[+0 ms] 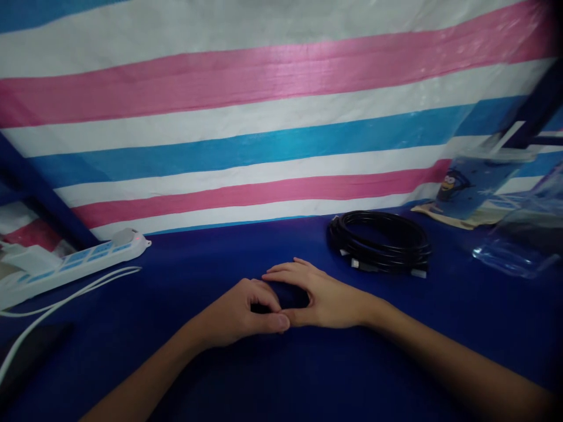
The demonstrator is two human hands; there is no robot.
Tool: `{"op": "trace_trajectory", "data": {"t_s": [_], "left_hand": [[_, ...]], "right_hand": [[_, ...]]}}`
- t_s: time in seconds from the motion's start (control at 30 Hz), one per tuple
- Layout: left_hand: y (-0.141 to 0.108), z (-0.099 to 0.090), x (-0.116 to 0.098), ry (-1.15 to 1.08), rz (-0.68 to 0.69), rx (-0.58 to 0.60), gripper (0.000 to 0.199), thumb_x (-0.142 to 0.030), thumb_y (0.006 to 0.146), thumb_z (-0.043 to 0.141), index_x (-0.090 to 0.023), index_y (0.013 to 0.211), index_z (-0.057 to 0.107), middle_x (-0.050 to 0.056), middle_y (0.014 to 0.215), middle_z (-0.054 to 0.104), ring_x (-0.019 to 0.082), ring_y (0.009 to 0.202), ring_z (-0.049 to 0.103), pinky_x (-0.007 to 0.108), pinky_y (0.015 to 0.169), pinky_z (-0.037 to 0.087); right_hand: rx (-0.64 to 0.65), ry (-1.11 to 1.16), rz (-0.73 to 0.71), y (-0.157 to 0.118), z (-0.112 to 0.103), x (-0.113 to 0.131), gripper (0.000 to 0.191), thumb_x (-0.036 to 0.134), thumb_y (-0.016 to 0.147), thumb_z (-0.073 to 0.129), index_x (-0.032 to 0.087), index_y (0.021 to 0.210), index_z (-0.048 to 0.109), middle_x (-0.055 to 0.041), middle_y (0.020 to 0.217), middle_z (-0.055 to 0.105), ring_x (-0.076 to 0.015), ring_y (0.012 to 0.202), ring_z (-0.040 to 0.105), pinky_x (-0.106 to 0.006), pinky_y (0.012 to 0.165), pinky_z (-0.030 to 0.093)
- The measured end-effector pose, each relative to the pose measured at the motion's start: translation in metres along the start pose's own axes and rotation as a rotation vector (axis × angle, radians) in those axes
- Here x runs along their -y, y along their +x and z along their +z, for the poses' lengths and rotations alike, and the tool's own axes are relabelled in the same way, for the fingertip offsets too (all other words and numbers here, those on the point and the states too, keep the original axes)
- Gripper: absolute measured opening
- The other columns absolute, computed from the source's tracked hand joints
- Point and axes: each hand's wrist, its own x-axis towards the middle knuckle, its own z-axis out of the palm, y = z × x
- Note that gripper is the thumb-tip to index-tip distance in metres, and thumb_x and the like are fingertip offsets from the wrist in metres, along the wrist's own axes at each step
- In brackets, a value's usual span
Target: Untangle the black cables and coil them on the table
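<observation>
My left hand point(246, 313) rests on the dark blue table point(211, 246), its fingers curled inward and its thumb extended to the right. No object shows in it. Touching it at the thumb and fingertips is my right hand point(323, 296), whose fingers and thumb are apart in a curved shape with nothing between them. A coil of black cable point(380, 241) with light-coloured plug ends lies on the table beyond my right hand.
A white power strip point(83, 261) with a plugged-in adapter and white cables lies at the left, above a dark flat object point(35, 354). At the right are a cup point(475, 181) and a clear plastic container point(510, 252). A striped sheet point(272, 140) hangs behind.
</observation>
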Motion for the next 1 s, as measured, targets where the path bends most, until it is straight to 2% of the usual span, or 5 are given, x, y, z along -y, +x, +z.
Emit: {"op": "trace_trajectory", "data": {"t_s": [0.33,0.43,0.6,0.83,1.0], "left_hand": [[0.004,-0.004,0.004,-0.200,-0.001,-0.018,0.016,-0.026,0.082,0.055,-0.018,0.082,0.070,0.002,0.083,0.068,0.013,0.075,0.059,0.026,0.075,0.042],[0.008,-0.001,0.012,-0.233,-0.057,-0.117,0.015,-0.021,0.081,0.052,-0.017,0.082,0.067,0.001,0.078,0.067,0.011,0.066,0.058,0.026,0.070,0.043],[0.012,0.002,0.014,-0.289,-0.031,-0.153,0.014,-0.023,0.083,0.052,-0.017,0.091,0.063,0.002,0.086,0.066,0.012,0.071,0.061,0.028,0.074,0.045],[0.014,0.012,-0.003,-0.532,-0.054,-0.340,0.041,-0.039,0.085,0.053,-0.018,0.121,0.051,0.010,0.113,0.063,0.018,0.100,0.060,0.035,0.096,0.040],[0.020,-0.001,-0.050,-0.915,0.049,-0.431,0.049,-0.049,0.087,0.045,-0.011,0.116,0.056,0.012,0.109,0.064,0.022,0.098,0.061,0.034,0.087,0.048]], "right_hand": [[-0.210,-0.230,-0.028,-0.005,-0.029,-0.001,0.044,0.047,0.085,0.050,0.017,0.116,0.057,-0.0085,0.118,0.059,-0.0197,0.108,0.054,-0.034,0.096,0.039],[-0.408,-0.638,0.298,-0.019,-0.066,-0.018,0.054,0.053,0.082,0.050,0.012,0.118,0.055,-0.0161,0.117,0.058,-0.0305,0.107,0.054,-0.043,0.089,0.041],[-0.006,-0.541,0.804,-0.035,-0.088,-0.046,0.043,0.051,0.069,0.060,0.010,0.081,0.061,-0.0158,0.082,0.064,-0.0263,0.070,0.061,-0.033,0.059,0.042],[-0.389,0.085,0.423,-0.015,-0.060,0.002,0.018,0.033,0.075,0.056,0.016,0.078,0.053,-0.0017,0.067,0.056,-0.0120,0.056,0.051,-0.023,0.049,0.038],[-0.376,0.474,0.058,0.010,-0.029,0.051,0.030,0.043,0.087,0.046,0.014,0.086,0.054,-0.0024,0.076,0.058,-0.0113,0.065,0.053,-0.024,0.059,0.043]]}}
